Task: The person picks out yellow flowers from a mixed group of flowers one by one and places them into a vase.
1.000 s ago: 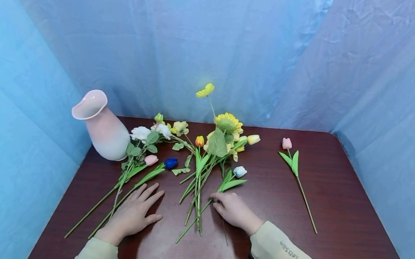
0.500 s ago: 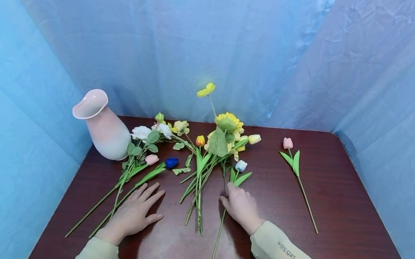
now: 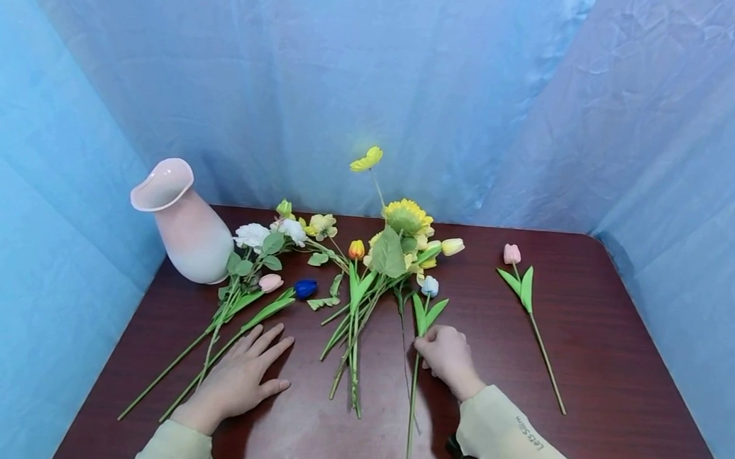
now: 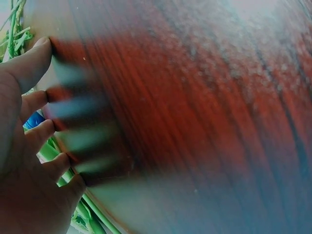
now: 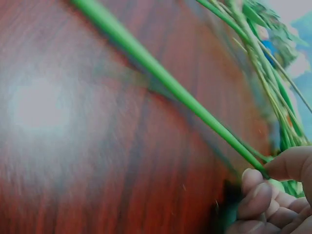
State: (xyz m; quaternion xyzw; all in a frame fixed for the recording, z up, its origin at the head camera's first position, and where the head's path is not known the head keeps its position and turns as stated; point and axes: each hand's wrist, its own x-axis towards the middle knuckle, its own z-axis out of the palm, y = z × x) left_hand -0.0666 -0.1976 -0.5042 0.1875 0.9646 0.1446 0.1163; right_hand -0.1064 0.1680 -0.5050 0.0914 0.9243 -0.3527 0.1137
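My right hand pinches the green stem of a light blue tulip just below its leaves. In the right wrist view, thumb and fingers meet on that stem. My left hand rests on the table with fingers spread, beside the stem of a dark blue tulip. Left of it lie a pink tulip and white flowers. Between the hands is a pile with an orange tulip, a large yellow flower and pale yellow tulips.
A pink and white vase with a wavy rim stands at the table's back left. Another pink tulip lies alone on the right. A thin dark stem lies just left of the held one. Blue curtains surround the dark red table.
My right hand has moved right with the light blue tulip, away from the pile. The tulip's stem has swung from slanting to nearly straight toward me. My left hand has stayed in place.
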